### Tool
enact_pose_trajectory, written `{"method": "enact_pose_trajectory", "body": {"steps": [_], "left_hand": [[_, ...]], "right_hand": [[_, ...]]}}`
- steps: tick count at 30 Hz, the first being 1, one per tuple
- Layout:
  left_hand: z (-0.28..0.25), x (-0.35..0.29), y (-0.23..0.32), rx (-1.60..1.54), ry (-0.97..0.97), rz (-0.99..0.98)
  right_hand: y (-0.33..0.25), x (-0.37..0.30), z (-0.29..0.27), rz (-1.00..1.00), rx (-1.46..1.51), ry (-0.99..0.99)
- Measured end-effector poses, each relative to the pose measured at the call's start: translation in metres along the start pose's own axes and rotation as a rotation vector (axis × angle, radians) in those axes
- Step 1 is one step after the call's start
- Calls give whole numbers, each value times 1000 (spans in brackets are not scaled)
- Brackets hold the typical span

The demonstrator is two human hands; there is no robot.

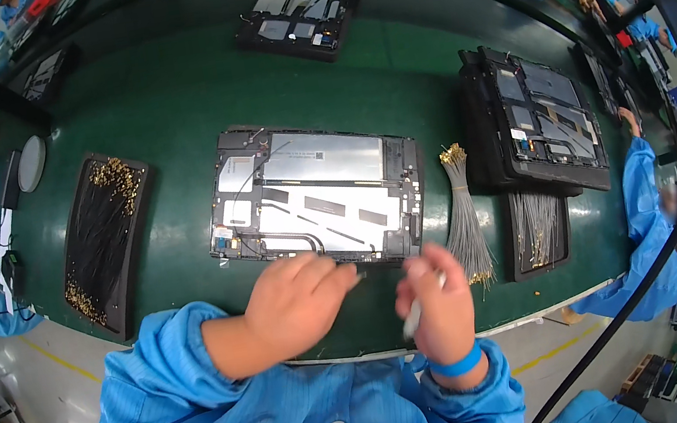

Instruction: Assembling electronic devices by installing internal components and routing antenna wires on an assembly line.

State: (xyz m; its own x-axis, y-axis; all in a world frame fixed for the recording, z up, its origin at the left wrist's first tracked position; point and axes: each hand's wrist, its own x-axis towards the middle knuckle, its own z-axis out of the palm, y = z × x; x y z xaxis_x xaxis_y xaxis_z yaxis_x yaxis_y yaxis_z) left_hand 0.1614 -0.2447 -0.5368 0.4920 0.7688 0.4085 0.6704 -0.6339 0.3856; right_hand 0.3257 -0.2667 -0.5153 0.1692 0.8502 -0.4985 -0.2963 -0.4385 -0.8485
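Note:
An opened tablet-like device [321, 183], with silver battery panels and a black frame, lies flat before me. My left hand [295, 302] is at its near edge with the fingers pinched together; what they hold, if anything, is too small to make out. Just off the device's near right corner, my right hand [436, 293], with a blue band at the wrist, is closed around a whitish pen-like tool [412, 320]. The right fingers are slightly blurred. A thin dark cable [257, 174] curves over the device's upper left part.
To the left, a black tray [145, 208] holds black cables with gold ends. A grey cable bundle [465, 218] lies at right, beside a second cable tray [543, 269] and stacked devices [548, 107]. Another device [305, 9] sits at the back. Co-workers flank the green bench [171, 105].

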Motion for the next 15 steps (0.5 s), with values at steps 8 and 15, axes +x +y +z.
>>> {"method": "enact_pose_trajectory", "body": {"steps": [8,15], "left_hand": [[19,5,-13,92,-140,-40],[19,6,-12,89,-140,-53]], "right_hand": [[33,36,13,-549,-132,243],[53,48,10,-853,-291,152]]}}
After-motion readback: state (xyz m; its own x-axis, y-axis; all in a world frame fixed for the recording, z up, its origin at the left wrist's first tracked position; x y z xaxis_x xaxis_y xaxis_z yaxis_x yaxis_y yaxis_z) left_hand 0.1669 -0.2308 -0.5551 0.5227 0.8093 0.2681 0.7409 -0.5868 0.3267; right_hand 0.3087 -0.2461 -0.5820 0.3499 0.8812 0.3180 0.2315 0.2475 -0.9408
